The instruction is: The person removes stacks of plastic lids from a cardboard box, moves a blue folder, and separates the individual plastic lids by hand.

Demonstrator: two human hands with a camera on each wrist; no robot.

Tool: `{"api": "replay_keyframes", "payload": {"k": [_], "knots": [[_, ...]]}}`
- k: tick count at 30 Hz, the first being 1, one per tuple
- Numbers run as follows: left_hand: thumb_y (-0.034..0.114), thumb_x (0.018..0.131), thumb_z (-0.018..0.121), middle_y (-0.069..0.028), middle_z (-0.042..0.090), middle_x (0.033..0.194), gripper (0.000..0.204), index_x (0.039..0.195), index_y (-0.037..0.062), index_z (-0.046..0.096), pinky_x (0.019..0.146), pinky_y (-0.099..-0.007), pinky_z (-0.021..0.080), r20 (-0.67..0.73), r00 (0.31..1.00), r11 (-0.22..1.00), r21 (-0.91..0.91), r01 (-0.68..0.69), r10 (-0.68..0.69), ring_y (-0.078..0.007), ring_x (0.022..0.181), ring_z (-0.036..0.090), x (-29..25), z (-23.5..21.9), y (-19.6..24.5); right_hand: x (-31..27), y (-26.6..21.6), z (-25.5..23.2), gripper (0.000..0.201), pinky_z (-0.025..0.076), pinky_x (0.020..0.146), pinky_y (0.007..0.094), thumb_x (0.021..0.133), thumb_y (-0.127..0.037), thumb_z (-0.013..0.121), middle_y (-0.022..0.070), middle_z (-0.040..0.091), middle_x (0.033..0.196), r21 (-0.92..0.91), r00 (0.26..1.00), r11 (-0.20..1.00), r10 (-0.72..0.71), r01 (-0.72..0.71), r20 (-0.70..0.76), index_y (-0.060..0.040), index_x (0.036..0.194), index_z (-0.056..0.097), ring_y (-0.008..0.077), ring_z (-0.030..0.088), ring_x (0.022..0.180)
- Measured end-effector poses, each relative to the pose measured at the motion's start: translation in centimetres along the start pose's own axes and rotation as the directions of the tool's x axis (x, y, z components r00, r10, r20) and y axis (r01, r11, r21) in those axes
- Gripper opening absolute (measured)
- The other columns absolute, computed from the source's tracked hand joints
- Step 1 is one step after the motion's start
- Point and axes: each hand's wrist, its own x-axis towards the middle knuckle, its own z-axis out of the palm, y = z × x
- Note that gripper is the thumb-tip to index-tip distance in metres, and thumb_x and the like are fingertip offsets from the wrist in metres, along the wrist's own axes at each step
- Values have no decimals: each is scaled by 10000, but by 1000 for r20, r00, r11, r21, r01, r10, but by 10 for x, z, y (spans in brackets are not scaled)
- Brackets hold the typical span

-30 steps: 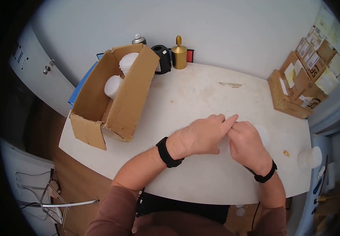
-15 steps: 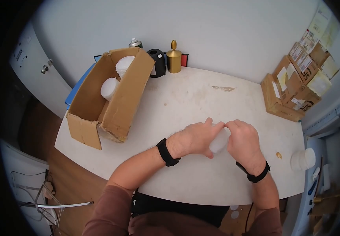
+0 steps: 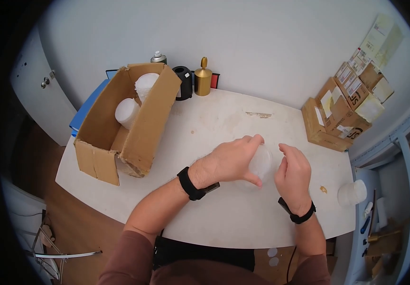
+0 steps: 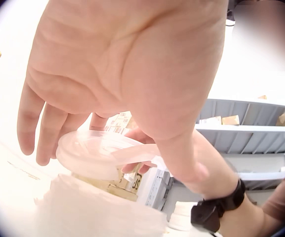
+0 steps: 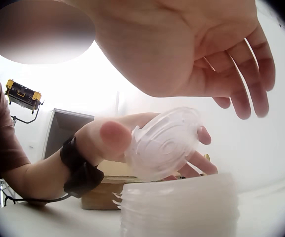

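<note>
A thin translucent round lid (image 3: 261,160) (image 4: 95,153) (image 5: 164,143) is pinched at its edge between the thumb and fingers of the left hand (image 3: 228,160) (image 4: 122,64). It is tilted above a stack of translucent round pieces (image 4: 98,210) (image 5: 179,207), which both wrist views show close below. Just right of the lid, the right hand (image 3: 293,176) (image 5: 182,49) is apart from it, its fingers loosely bent and holding nothing.
An open cardboard box (image 3: 152,126) holding white round stacks stands at left. Behind it are a spray can (image 3: 158,58), a black cylinder (image 3: 183,83) and a gold container (image 3: 203,80). At right are another white stack (image 3: 352,193) and piled cartons (image 3: 330,118).
The hands, earlier close together at the fingertips, have parted. The right hand has come away to the right, and the lid shows more plainly in the left hand. The head view has shifted.
</note>
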Motion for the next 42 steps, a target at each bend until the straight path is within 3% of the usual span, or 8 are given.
{"api": "replay_keyframes", "payload": {"k": [6,9,22,25,27,28,33,42], "knots": [[404,775,950,-232,649,1271,915,1481,0,530,985,-468,579,-149,985,984,142,107,-86,-418,1172,683,-10,-34,-15,-9,-13,4,718,506,1048,501,821,-278,897,259,603,1454,135,955,972,-219,194,202,27,1410,622,432,615,1290],[386,766,955,-231,632,1251,916,1484,3,537,968,-474,587,-62,979,959,202,200,-192,-411,1158,678,-15,-33,-30,-15,-9,18,920,467,1105,514,755,-446,941,276,534,1537,134,929,976,-206,172,306,25,1463,592,426,566,1367],[390,684,994,-244,586,1307,993,1465,-19,535,993,-464,586,135,938,873,426,236,-319,-419,1279,589,-23,12,-71,-29,-1,26,978,473,1068,489,725,-507,940,248,577,1478,135,927,986,-141,99,347,26,1464,585,404,613,1269],[387,709,982,-286,569,1375,1010,1505,-24,515,1057,-461,560,124,942,871,433,232,-313,-437,1335,565,-29,7,-69,-30,-1,24,992,472,1074,494,710,-492,953,246,580,1477,150,946,983,-146,105,291,25,1472,582,403,613,1276],[286,812,926,-280,557,1444,889,1535,-11,505,1098,-459,541,-97,995,891,451,53,-10,-424,1361,571,-33,6,-69,-31,2,23,1001,476,1073,499,705,-476,961,245,582,1483,167,953,980,-151,109,263,26,1481,577,408,613,1285],[286,812,926,-280,557,1444,889,1535,-11,505,1098,-459,541,-93,996,891,451,47,-5,-424,1361,571,-29,2,-64,-32,2,22,1001,476,1073,499,705,-476,961,245,582,1483,163,954,981,-146,105,261,26,1481,577,408,613,1285],[74,964,763,-166,640,1341,576,1504,41,565,949,-410,581,-130,990,979,-188,-79,55,-321,1134,673,-22,-5,-5,-33,1,21,1033,492,1053,497,697,-446,976,266,567,1516,214,972,967,-175,140,154,44,1501,553,420,623,1281],[96,960,782,-182,668,1299,507,1431,2,621,825,-392,613,-134,991,966,-260,-9,-27,-321,1016,706,-21,27,-7,-36,-2,27,1020,533,1006,475,710,-346,988,280,566,1522,224,973,957,-211,185,98,53,1526,523,419,645,1247]]}}
